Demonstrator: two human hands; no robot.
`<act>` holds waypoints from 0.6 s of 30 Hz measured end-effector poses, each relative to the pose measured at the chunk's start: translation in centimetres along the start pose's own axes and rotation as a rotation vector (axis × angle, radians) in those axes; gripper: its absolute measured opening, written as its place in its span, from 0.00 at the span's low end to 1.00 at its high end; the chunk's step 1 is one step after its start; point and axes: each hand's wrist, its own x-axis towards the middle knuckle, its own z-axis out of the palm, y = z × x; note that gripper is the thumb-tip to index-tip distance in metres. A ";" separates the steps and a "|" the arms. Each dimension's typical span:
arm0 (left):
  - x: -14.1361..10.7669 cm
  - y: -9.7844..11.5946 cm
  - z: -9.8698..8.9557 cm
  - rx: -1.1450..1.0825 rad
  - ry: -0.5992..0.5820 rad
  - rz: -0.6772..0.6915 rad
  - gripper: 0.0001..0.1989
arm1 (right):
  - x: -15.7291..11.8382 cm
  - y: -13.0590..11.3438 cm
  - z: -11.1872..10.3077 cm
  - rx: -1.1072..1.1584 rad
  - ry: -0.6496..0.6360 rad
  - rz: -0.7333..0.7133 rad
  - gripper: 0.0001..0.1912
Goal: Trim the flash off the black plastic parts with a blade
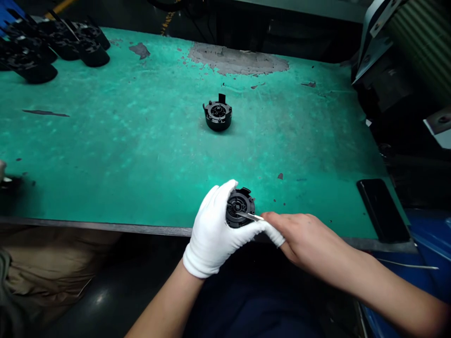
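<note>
My left hand [214, 232], in a white glove, is wrapped round a round black part [237, 206] at the front edge of the green table [141, 141]. The part's ringed, ribbed inner face shows. My right hand [299, 232] is bare and closed on a thin metal tool [249, 216]. The tool's tip lies over the middle of the part, and its handle is mostly hidden by the fingers. Farther back, a second round black part [218, 116] with upright tabs stands by itself on the table.
Several black parts [93, 49] stand at the back left. A black phone [383, 209] lies at the right front corner. Machinery with a ribbed green surface [423, 42] rises at the right. Part of another person's hand [2, 170] shows at the left edge.
</note>
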 end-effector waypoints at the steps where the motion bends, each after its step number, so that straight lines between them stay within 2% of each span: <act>1: 0.0 0.0 0.0 0.004 -0.001 0.001 0.48 | 0.1 0.0 -0.2 0.006 -0.019 -0.003 0.24; 4: 0.1 0.0 -0.2 0.006 -0.006 0.000 0.47 | -0.1 0.3 -0.3 0.122 -0.001 -0.039 0.19; 7: -0.8 0.6 0.0 -0.005 0.044 -0.052 0.47 | -0.3 -0.1 0.5 0.439 0.165 -0.026 0.14; 9: -2.2 1.5 0.3 -0.013 0.082 -0.113 0.48 | 0.1 -0.9 1.6 0.641 0.283 0.005 0.15; 11: -4.1 2.8 0.6 0.008 0.088 -0.173 0.49 | 1.0 -1.6 2.4 0.747 0.362 0.017 0.18; 15: -7.7 4.9 0.6 0.094 -0.007 -0.224 0.49 | 3.0 -0.9 1.9 0.700 0.426 -0.044 0.19; 18: -8.2 4.9 -0.3 0.078 -0.042 -0.248 0.48 | 2.5 0.9 0.1 0.582 0.442 -0.133 0.21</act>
